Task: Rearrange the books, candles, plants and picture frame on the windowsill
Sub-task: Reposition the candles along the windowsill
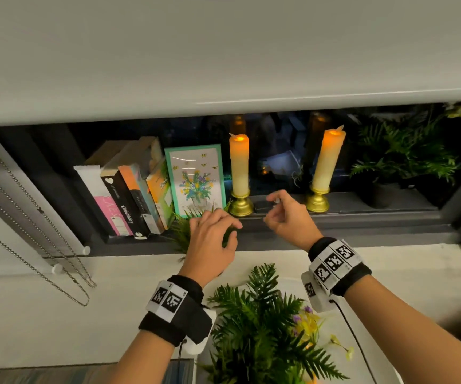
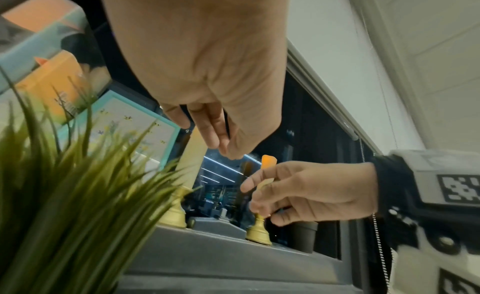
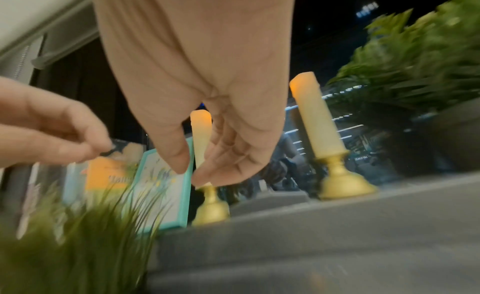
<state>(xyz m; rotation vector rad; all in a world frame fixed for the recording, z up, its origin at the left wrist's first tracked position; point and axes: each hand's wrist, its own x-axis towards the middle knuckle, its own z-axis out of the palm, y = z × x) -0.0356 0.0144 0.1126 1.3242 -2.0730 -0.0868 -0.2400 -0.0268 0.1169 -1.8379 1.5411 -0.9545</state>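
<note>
Books (image 1: 129,195), a row of upright paperbacks leaning slightly, stand at the left end of the dark grey windowsill (image 1: 362,217). Just right of them leans a teal-framed picture of flowers in a vase (image 1: 196,180), with a cream flameless candle on a gold base (image 1: 239,173) just beside its right edge. A second, matching cream candle on a gold base (image 1: 326,167) stands well apart to the right, and a dark-potted fern (image 1: 401,156) occupies the right end of the sill.

Left hand (image 1: 212,239) hovers over a small grassy green plant (image 1: 182,231) at the sill's front edge, before the picture frame; fingers are loosely curled and hold nothing in the left wrist view. Contact with the leaves cannot be confirmed.

Right hand (image 1: 287,217) hangs above the bare stretch of sill between the two candles, fingers loosely bent and apart, gripping nothing.

Below the sill, a larger fern with small yellow and purple flowers (image 1: 265,322) sits on a white surface (image 1: 332,339). A bead chain (image 1: 29,231) hangs at the left.
</note>
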